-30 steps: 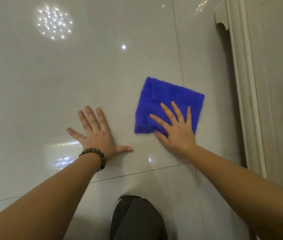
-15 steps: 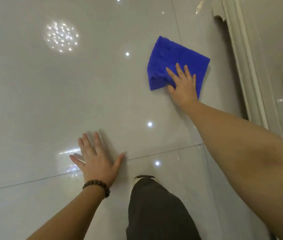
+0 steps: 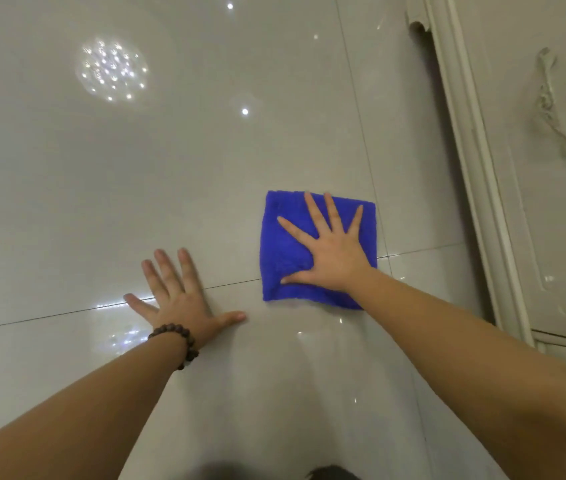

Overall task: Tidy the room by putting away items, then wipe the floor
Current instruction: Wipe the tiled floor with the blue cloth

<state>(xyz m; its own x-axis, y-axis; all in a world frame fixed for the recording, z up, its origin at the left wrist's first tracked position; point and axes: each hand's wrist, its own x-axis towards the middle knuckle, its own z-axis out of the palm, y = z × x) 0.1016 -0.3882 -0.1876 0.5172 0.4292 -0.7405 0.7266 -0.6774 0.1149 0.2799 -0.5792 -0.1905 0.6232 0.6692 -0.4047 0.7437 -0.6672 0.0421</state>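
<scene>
A folded blue cloth lies flat on the glossy white tiled floor. My right hand presses on the cloth with fingers spread straight, covering its middle. My left hand rests flat on the bare floor to the left of the cloth, fingers spread, with a dark bead bracelet on the wrist. A wet sheen shows on the tile just in front of the cloth.
A cream cabinet with a curved metal handle stands along the right side, its moulded base close to the cloth. Ceiling lights reflect in the floor at the upper left. A dark trouser knee shows at the bottom edge.
My right hand has pulled the cloth back toward me from its far reach beside the cabinet. My left hand stays flat on the floor.
</scene>
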